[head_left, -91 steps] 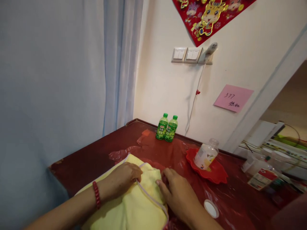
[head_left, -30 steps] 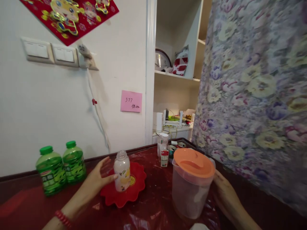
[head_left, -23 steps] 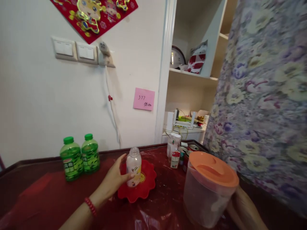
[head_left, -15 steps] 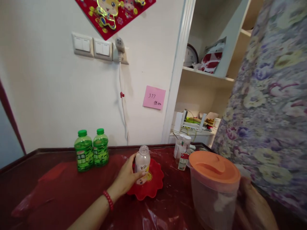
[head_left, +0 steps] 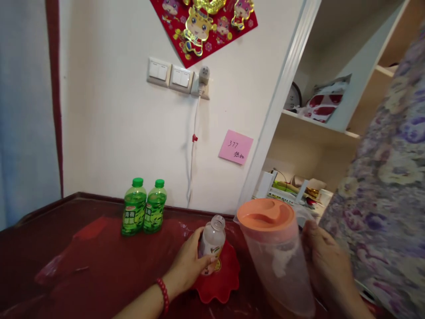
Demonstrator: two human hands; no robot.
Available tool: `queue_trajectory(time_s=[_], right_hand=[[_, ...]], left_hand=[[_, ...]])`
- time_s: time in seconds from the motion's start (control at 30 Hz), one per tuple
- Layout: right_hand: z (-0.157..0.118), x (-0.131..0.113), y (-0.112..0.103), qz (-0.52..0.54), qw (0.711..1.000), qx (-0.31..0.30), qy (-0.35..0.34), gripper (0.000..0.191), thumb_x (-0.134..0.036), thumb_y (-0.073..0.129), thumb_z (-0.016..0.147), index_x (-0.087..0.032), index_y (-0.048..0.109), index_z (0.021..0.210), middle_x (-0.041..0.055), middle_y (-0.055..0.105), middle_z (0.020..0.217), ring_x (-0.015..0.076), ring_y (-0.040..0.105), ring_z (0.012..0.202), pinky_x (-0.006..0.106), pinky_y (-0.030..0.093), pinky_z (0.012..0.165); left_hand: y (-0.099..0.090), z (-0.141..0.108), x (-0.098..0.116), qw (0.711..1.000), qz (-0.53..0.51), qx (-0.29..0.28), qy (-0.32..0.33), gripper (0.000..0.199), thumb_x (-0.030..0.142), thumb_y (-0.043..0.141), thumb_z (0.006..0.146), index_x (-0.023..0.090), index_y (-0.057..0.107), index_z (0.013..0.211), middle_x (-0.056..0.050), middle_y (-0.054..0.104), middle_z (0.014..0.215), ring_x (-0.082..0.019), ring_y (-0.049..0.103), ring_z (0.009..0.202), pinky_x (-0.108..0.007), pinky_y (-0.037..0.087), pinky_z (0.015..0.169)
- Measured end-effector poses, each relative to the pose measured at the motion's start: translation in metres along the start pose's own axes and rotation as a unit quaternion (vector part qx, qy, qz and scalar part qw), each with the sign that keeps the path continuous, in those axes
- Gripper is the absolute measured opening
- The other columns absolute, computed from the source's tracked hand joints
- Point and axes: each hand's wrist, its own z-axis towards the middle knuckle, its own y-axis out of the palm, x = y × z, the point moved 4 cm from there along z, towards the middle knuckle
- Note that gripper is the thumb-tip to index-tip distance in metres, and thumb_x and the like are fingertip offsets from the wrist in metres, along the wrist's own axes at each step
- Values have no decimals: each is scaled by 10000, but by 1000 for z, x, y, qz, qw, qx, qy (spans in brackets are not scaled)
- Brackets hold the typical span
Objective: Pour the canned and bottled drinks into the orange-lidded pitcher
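Pitcher (head_left: 275,252) now tilted toward bottle (head_left: 211,241)

- Two green bottles (head_left: 144,212) stand side by side, touching, on the dark red tabletop (head_left: 66,248) near the wall.
- Pink note (head_left: 235,146) stuck on the wall — handwritten marks on it.
- Two light switches (head_left: 170,75) with a plugged-in charger (head_left: 203,75) just beside them, its cable hanging down.
- Red cartoon decoration (head_left: 204,22) above.
- Shelf (head_left: 315,126) at right — a clock and a red-and-white bag.
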Motion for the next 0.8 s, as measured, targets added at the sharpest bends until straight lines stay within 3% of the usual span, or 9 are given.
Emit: queue_trajectory(time_s=[0.1,0.4,0.8], right_hand=[[9,-3,13,-60,998,-17,7,653,-840,617,720,-200,512,646,-42,454,528,113,365,470,217,263,407],[24,-37,25,-185,976,-15,-114,600,-793,567,753,-210,548,612,-17,491,515,158,434,531,259,319,481],[27,-66,38,-198,963,-40,-179,538,-746,591,722,-221,567,609,-10,521,531,170,457,525,279,343,508]], left_hand=[[0,-1,-2,1000,-8,-2,5,621,180,666,695,187,525,1299,-119,640,1306,-276,595,1168,-367,437,1010],[-1,-3,-2,1000,-18,2,-7,594,137,686,670,197,564,1249,-97,643,1288,-256,581,1168,-348,408,1042],[-4,-3,-1,1000,-2,-1,-4,589,145,699,655,218,584,1228,-69,661,1216,-241,600,1083,-321,431,967]])
